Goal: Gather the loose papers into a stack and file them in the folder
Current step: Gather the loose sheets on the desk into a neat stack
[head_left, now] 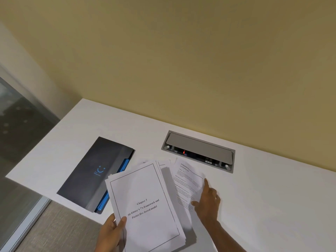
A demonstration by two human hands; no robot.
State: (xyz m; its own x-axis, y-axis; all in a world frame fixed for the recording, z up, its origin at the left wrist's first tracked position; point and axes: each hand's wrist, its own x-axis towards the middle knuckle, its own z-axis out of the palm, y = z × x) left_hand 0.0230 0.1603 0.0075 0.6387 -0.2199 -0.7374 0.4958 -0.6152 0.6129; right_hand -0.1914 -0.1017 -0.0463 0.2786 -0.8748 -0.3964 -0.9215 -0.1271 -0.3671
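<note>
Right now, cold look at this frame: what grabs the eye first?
The white stack of papers at bottom centre, its top sheet titled "Chapter 3", gripped at its near-left corner by the left hand. To its right, the right hand presses on a loose printed sheet lying on the white table. The dark folder with blue tabs lies closed to the left, and a grey cable hatch is set into the table behind.

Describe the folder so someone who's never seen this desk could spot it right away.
On the white table, look left of the grey cable box set into its top. The folder lies closed and flat there, dark grey with a small blue smile logo and blue tabs along its edge, unlike the white papers beside it.
</note>
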